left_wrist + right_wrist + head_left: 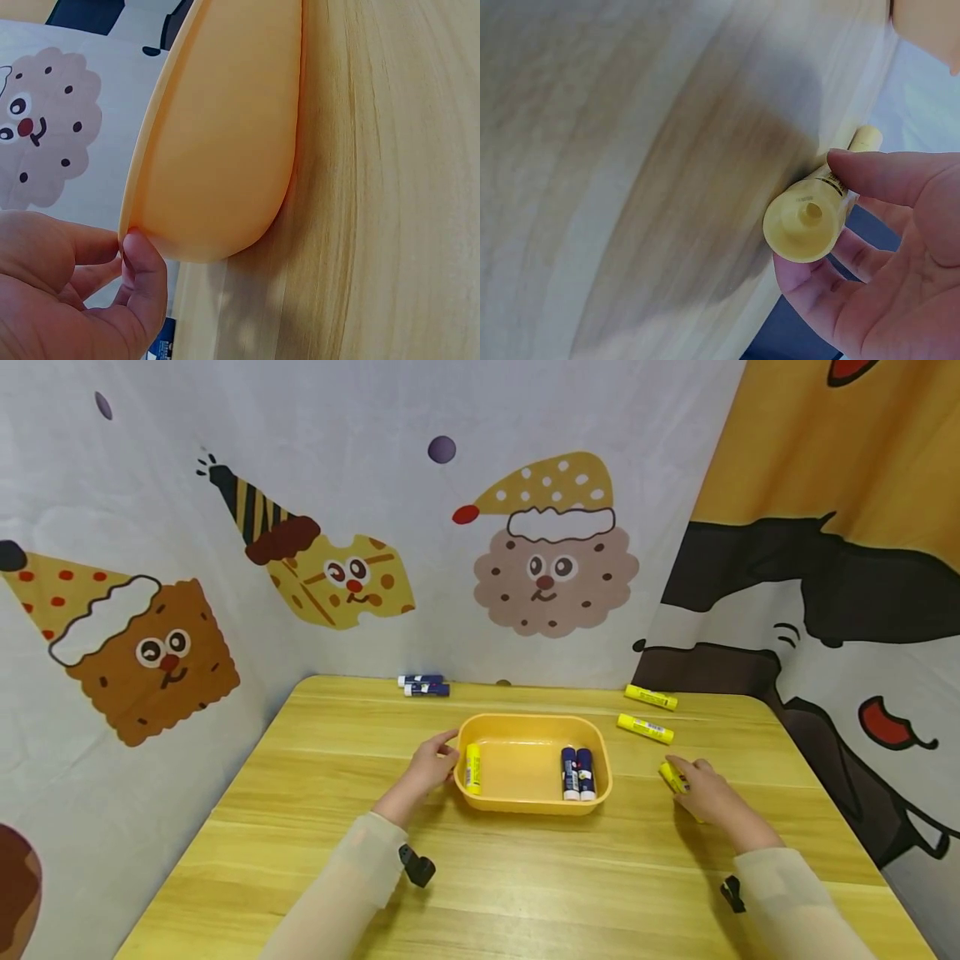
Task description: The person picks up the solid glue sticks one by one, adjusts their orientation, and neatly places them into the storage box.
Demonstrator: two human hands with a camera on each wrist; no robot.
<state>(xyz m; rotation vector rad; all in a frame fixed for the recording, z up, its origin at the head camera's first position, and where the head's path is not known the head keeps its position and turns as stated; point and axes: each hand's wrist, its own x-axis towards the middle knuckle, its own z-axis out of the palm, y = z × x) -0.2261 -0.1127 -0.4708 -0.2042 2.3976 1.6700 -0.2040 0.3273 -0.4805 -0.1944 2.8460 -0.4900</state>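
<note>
My left hand (431,767) pinches the rim of a yellow-orange plastic tray (217,127) at its left end, thumb and finger on either side of the edge. Inside the tray lie one yellow glue stick (472,769) by the left wall and two dark blue glue sticks (577,773) side by side at the right. To the right of the tray, my right hand (711,795) holds another yellow glue stick (802,223) between thumb and fingers. That stick is at the table surface, its round hollow end facing the right wrist camera; the fingers hide part of it.
Two more yellow glue sticks (647,728) lie at the back right of the wooden table (360,777). Two blue glue sticks (427,690) lie together by the back edge, left of centre. A printed cloth (450,585) hangs behind the table.
</note>
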